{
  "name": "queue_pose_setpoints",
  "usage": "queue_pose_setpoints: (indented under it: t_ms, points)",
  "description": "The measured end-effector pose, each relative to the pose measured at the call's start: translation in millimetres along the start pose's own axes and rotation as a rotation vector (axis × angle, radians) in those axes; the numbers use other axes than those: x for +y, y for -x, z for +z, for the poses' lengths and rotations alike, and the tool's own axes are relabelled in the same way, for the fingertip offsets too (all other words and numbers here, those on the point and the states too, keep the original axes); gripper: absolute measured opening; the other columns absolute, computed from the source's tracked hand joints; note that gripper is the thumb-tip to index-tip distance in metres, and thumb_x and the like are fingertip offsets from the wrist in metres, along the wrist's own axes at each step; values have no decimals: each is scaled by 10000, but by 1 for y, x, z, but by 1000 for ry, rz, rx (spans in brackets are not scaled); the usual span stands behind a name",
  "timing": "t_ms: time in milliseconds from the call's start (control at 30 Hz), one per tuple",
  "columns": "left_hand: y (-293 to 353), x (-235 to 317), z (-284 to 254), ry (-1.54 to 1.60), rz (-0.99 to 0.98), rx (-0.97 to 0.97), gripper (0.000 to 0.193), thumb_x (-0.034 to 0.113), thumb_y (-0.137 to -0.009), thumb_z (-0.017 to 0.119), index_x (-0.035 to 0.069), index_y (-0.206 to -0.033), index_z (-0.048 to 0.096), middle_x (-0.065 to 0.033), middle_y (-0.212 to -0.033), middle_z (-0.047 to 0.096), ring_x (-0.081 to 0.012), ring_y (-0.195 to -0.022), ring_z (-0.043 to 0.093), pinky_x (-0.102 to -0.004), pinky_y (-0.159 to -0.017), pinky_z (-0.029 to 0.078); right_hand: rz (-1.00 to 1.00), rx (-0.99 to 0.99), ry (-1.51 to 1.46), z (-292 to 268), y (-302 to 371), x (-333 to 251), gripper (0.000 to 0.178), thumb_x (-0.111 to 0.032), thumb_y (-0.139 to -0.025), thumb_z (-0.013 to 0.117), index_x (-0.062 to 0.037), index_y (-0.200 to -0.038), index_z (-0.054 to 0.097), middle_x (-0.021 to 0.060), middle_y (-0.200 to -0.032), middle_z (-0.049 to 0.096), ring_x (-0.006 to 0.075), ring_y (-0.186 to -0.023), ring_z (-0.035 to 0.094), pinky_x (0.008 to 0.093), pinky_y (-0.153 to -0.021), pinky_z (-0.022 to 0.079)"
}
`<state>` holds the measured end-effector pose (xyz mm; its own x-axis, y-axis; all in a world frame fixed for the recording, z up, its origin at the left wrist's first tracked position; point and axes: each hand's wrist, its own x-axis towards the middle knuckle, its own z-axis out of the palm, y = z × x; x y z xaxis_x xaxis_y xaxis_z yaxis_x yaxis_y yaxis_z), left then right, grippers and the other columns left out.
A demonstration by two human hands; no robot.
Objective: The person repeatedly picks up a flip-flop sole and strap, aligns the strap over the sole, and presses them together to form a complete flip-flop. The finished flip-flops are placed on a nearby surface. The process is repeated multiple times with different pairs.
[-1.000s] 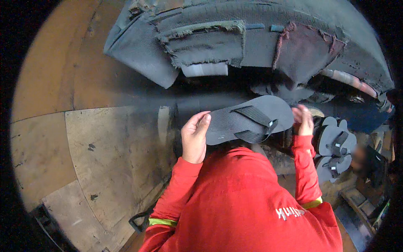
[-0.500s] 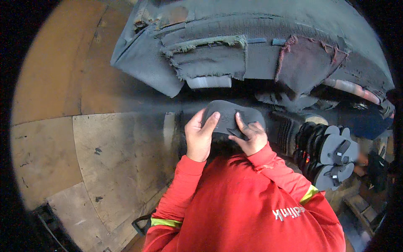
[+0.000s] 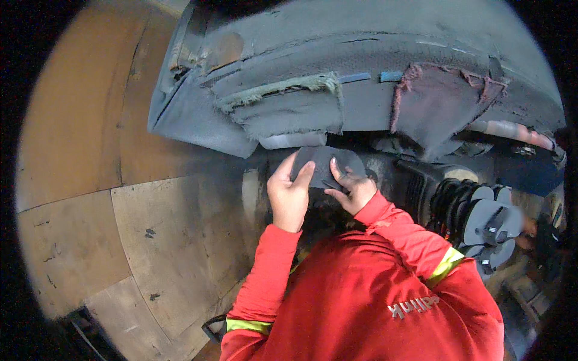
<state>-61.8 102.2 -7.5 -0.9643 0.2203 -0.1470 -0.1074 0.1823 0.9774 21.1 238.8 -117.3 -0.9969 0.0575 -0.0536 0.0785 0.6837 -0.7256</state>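
Note:
A dark grey sandal lies crosswise between my two hands, just below a pale roller under the machine's edge. Its upper rim appears to meet the roller's lower side; whether they touch I cannot tell. My left hand grips the left end, thumb on the face towards me and fingers behind it. My right hand is closed around the other end, thumb pointing up along the same face. A dark strap-like piece shows near the right thumb. The fingers behind the sandal are hidden.
A dust-coated grey machine spans the top, with a frayed greenish cloth and a red-edged cloth hanging from it. Grey sandals with black straps are stacked at right. Wooden boards cover the left side.
The sandal and both hands have come closer to the roller, closing most of the gap. The machine and sandal stack sit lower in the view. Both hands keep their grip.

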Motion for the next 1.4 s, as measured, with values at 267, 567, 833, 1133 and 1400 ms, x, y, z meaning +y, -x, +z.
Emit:
queue_pose_setpoints:
  t_ms: [267, 567, 833, 1133, 1400]
  points:
    - [34, 31, -21, 194, 22, 177, 332, -19, -943, 622, -65, -1272, 615, -107, -1200, 682, -168, -1057, 637, -307, -968, 477, -271, -197, 77, -66, -18, -33, 726, -351, -916, 670, -235, -1559, 352, 241, -1166, 681, 474, -1100, 646, 492, -852, 576]
    - [82, 73, -60, 211, 111, 321, 297, -32, -969, 584, -102, -1257, 593, -123, -1193, 664, -159, -1074, 616, -291, -986, 457, -506, -136, 153, -73, -15, -95, 735, -349, -895, 657, -264, -1558, 353, 166, -1017, 712, 492, -1055, 659, 506, -927, 569]
    - [157, 78, -88, 236, 166, 425, 380, -13, -903, 653, -84, -1261, 548, -128, -1204, 648, -196, -1087, 621, -349, -1009, 462, -815, 269, 382, -118, 13, -153, 600, -269, -794, 658, -332, -1389, 603, 79, -926, 663, 343, -993, 671, 510, -1003, 484]
    - [80, 46, -20, 206, 42, -208, 307, 228, -955, 721, -26, -1033, 567, -79, -937, 687, -102, -823, 633, -311, -689, 519, 256, 5, -1241, -116, 59, -130, 662, -91, -936, 682, 5, -1504, 356, 119, -1376, 529, 217, -1262, 503, 375, -1084, 403]
    - [8, 124, 36, -100, 482, -246, 321, 246, -1001, 576, -69, -1055, 610, -243, -750, 644, -281, -698, 691, -428, -652, 520, -110, 696, -799, -129, 90, -113, 739, -30, -899, 660, 5, -1540, 294, 170, -1446, 475, 252, -1308, 492, 384, -1107, 382]
